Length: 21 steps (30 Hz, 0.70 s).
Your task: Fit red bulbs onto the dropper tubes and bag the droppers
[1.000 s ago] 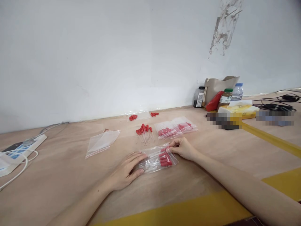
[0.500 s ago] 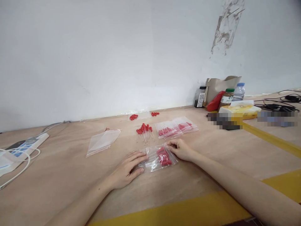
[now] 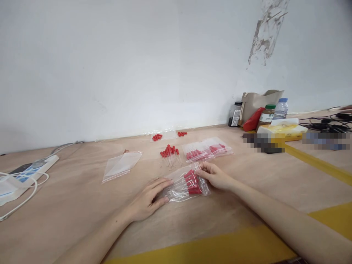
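Note:
A clear zip bag (image 3: 177,196) lies in front of me with several red-bulbed droppers (image 3: 193,181) inside, their bulbs toward the right. My right hand (image 3: 213,175) pinches the bag's right edge at the upper corner. At the bag's left end my left hand (image 3: 151,196) rests flat, its fingers apart and touching the plastic. Just beyond is a loose bunch of red-bulbed droppers (image 3: 170,154). To their right, filled bags (image 3: 199,151) overlap one another. Flat bags without droppers (image 3: 121,165) lie to the left.
Near the wall lie loose red bulbs (image 3: 157,137) on a clear bag and more bulbs (image 3: 182,134). Back right stand a dark-capped bottle (image 3: 235,114), a beige bag (image 3: 255,104), a jar (image 3: 266,116) and a tissue pack (image 3: 288,132). A white cable (image 3: 33,194) is at left.
My right hand has shifted slightly right, lifting and tugging the bag's right edge. The droppers inside now lie more evenly lined up. My left hand has stayed in place.

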Each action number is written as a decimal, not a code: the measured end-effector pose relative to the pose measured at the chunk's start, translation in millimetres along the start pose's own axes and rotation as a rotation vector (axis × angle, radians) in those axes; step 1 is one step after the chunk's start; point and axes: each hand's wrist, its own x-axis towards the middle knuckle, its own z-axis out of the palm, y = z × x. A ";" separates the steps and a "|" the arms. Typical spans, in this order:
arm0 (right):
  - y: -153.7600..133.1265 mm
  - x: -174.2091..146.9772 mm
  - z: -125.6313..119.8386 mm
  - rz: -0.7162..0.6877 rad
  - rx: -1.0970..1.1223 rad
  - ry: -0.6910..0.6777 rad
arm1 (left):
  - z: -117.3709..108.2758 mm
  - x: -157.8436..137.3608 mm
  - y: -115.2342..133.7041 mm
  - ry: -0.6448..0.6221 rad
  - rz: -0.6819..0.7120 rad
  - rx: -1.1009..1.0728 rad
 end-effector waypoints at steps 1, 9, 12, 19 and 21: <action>-2.9 -1.7 -0.7 -0.007 0.078 -0.016 | -0.3 -0.8 0.2 0.024 -0.006 -0.007; -30.9 11.1 -35.1 -0.074 0.389 0.405 | -20.3 -11.4 -43.9 0.301 -0.206 0.364; -34.5 32.6 -46.1 -0.101 0.333 0.545 | -29.5 -19.3 -77.5 0.370 -0.417 0.500; -7.9 77.7 -19.6 0.097 0.108 0.598 | -37.7 -34.2 -122.3 0.283 -0.848 0.502; 2.1 80.5 -10.0 0.114 0.073 0.563 | -38.8 -34.8 -124.5 0.253 -0.880 0.464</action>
